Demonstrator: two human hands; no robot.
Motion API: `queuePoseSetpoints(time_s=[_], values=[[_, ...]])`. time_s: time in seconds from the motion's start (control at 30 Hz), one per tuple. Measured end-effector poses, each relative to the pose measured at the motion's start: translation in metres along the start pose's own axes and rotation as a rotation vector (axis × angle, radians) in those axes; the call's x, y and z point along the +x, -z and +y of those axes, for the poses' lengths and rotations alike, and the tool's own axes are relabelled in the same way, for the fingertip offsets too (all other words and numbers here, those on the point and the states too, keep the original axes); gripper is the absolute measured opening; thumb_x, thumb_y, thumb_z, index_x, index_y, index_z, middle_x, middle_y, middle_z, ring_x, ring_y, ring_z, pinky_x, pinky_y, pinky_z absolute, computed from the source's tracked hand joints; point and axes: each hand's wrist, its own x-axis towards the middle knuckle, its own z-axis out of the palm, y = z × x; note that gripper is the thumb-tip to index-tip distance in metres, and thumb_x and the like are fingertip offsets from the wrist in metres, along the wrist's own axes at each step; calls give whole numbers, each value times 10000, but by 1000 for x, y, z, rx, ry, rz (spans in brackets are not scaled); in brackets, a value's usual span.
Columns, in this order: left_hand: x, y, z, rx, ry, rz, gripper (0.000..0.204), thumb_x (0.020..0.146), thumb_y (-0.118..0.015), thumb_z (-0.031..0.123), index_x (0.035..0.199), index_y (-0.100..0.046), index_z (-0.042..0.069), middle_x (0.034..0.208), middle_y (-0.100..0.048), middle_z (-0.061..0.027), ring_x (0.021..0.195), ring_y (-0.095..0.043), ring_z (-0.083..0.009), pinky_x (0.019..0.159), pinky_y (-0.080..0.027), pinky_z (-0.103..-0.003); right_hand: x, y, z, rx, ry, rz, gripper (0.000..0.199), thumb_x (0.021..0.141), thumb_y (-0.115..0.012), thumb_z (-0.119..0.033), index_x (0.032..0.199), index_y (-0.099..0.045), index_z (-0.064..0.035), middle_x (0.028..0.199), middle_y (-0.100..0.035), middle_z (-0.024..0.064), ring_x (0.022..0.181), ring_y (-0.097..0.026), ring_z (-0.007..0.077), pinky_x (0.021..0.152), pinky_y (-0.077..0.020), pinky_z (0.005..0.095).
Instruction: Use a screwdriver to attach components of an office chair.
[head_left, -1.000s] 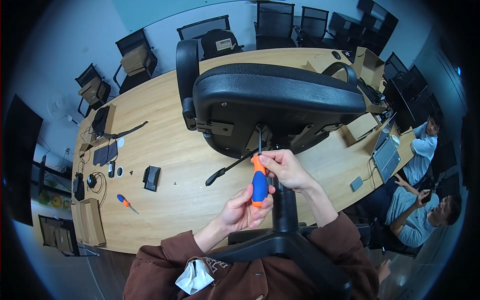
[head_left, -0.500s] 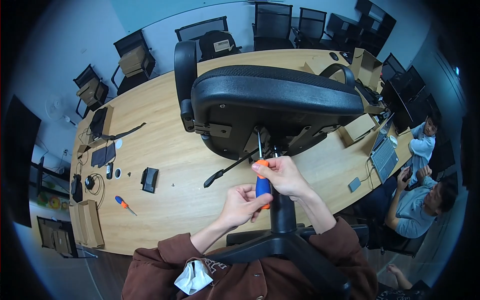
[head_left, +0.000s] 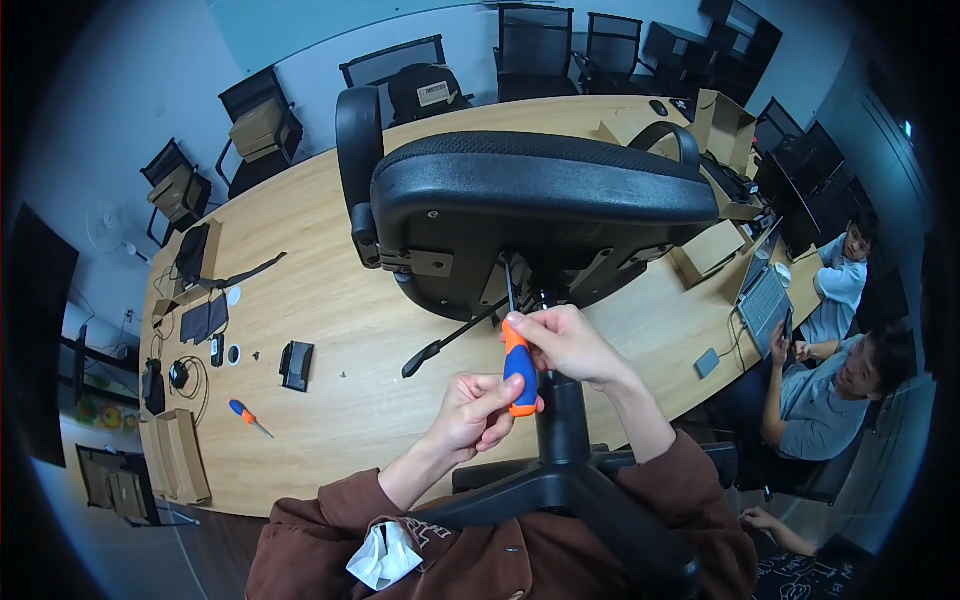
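Both hands grip an orange-and-blue screwdriver [head_left: 519,366], left hand [head_left: 478,412] at its butt, right hand [head_left: 566,343] higher, tip under the overturned office chair [head_left: 540,205] near the table edge [head_left: 330,478], barely shifted since earlier.

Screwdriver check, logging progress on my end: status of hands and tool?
Both hands, left hand and right hand, grip orange-and-blue screwdriver. Tip up at office chair underside. Lever beside, not blocking.
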Motion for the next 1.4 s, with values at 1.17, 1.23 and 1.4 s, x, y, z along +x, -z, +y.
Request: queuePoseSetpoints(time_s=[1.17, 1.23, 1.4], values=[[10, 7, 9, 36, -89, -129, 436, 983, -574, 288, 1197, -562, -92, 1114, -648, -225, 682, -667, -192, 530, -525, -272, 13, -15, 8, -238, 74, 272, 264, 900, -694, -238, 753, -651, -24, 617, -557, -23, 540, -480, 28, 494, -392, 214], [8, 8, -5, -211, 26, -286, 522, 1004, -500, 342, 1293, -455, -91, 1232, -566, -237, 839, -648, -232, 656, -533, -307, 12, -6, 13, -65, 60, 193, 222, 911, -677, -213, 801, -647, -23, 681, -585, -2, 589, -516, 46, 534, -419, 208], [14, 2, -34, -527, 75, -356, 583, 1028, -432, 359, 1388, -333, -89, 1286, -501, -217, 977, -573, -234, 843, -504, -336, 14, -1, 32, 219, 129, 85, 229, 937, -650, -230, 912, -634, -3, 736, -593, 21, 639, -539, 71, 559, -438, 217]])
